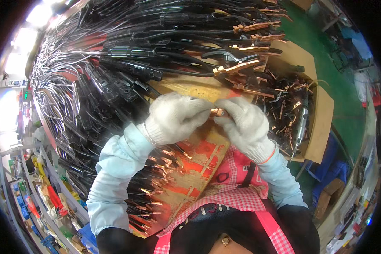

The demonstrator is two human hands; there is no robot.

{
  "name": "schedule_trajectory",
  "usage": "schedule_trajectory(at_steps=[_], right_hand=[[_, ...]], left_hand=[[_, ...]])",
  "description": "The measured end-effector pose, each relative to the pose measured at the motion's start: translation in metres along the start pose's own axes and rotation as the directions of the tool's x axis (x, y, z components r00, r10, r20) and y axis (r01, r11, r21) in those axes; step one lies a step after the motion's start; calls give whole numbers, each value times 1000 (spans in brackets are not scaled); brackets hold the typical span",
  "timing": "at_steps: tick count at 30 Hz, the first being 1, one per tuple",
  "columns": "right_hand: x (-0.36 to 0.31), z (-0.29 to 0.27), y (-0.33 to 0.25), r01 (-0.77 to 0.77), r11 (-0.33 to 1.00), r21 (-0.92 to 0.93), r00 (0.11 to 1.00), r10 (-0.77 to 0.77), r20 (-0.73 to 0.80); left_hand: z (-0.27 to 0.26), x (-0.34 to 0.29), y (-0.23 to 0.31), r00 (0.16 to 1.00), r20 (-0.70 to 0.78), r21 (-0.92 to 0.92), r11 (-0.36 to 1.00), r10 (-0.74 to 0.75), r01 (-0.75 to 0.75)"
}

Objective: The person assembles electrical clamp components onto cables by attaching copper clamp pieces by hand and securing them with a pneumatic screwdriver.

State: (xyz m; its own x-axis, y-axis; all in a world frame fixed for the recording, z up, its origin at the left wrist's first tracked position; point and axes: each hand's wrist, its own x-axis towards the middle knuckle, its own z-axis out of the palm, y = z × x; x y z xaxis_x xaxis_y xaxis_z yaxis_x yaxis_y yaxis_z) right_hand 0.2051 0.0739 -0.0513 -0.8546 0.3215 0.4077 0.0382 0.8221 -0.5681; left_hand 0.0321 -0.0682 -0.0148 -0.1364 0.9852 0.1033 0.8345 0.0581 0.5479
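Observation:
My left hand (173, 117), in a white knit glove, is closed, with thumb and fingers pressed together at the left end of a small copper-coloured fitting (218, 112). On the fitting's other end, my right hand (246, 123), gloved the same way, pinches with bent fingers. Only a short piece with a small round hole or screw shows between the gloves; its exact kind is hidden. Just beyond my hands lie black-handled clamps with copper jaws (237, 67), attached to black cables. Below my left hand are several bare copper cable ends (167, 163).
A worn red and yellow tabletop (201, 163) lies under my hands. Black cables (110, 86) heap over its left and far side. At right stands a cardboard box (324, 125) of small copper parts, with a long silver tool (302, 122) across them. Blue bins (330, 173) sit beyond it.

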Motion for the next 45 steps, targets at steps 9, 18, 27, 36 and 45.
schedule_trajectory(at_steps=[9,18,27,36,45], right_hand=[[11,-2,3,154,987,45,967,-160,200],[18,10,6,240,971,2,961,-237,144],[22,8,18,254,967,-19,953,-247,178],[28,11,17,318,948,0,933,-312,178],[29,11,15,290,957,-19,927,-276,255]], left_hand=[[-12,-1,1,933,311,-72,974,-182,214],[-18,6,9,771,415,-162,795,-483,585],[-7,-6,-8,993,91,215,975,-79,58],[-1,-7,-3,998,40,256,966,-56,44],[4,-5,-1,990,69,266,959,-120,98]])
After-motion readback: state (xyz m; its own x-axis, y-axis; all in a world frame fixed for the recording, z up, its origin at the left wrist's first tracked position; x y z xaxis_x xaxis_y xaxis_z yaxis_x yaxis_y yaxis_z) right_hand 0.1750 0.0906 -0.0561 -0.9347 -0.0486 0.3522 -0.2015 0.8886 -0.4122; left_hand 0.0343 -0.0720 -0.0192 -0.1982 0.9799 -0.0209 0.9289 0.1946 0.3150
